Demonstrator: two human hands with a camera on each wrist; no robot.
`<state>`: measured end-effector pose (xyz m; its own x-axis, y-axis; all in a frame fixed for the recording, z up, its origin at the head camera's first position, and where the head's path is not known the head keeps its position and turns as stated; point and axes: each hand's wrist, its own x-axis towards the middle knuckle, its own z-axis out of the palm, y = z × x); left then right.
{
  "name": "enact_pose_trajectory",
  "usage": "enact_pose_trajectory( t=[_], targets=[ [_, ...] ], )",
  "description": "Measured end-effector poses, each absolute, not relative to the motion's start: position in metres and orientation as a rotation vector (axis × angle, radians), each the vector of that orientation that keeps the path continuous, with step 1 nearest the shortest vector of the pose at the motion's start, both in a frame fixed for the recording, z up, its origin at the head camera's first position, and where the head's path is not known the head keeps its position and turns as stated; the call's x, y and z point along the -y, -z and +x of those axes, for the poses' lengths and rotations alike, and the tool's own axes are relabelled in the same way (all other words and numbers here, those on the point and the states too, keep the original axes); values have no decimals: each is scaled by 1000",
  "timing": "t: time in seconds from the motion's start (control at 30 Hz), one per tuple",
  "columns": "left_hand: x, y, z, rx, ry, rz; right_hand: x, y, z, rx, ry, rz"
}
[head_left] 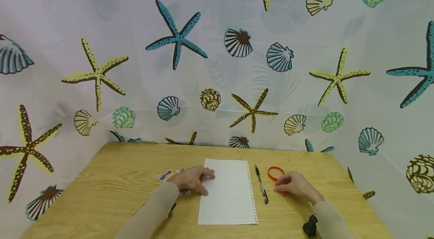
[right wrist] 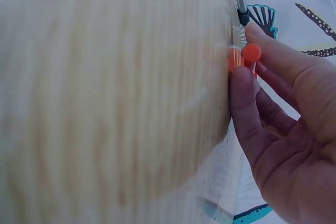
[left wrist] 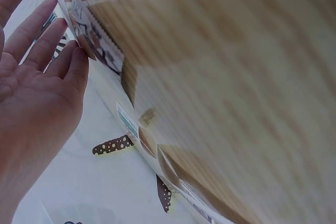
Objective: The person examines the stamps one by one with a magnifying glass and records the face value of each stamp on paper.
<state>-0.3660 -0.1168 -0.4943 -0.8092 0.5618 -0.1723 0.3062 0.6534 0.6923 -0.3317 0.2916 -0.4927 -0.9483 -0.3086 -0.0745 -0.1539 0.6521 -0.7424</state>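
Note:
A sheet of lined paper (head_left: 227,201) with punched holes along its right edge lies on the table. My left hand (head_left: 191,178) rests over its left edge, fingers spread, holding nothing. Beside and partly under that hand lie several stamps (head_left: 165,175), one also showing as a perforated-edged stamp (left wrist: 98,39) in the left wrist view. To the right, my right hand (head_left: 296,184) pinches a small orange-red object with a round end (right wrist: 251,52) between thumb and fingers. Its kind is mostly hidden by the fingers. An orange-red ring (head_left: 275,169) lies just beyond those fingertips.
A black-capped clear pen (head_left: 261,184) lies between the paper and my right hand. The wooden table (head_left: 112,182) is enclosed by a white curtain (head_left: 203,77) printed with starfish and shells. A dark strap piece (head_left: 310,227) sits at my right wrist.

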Motion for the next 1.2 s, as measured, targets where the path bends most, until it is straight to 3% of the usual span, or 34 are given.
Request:
enact_pose_trajectory(
  t=[1.2],
  targets=[
    [116,489,-361,-2471,-988,667,-303,495,-335,-2558,1220,-477]
  ],
)
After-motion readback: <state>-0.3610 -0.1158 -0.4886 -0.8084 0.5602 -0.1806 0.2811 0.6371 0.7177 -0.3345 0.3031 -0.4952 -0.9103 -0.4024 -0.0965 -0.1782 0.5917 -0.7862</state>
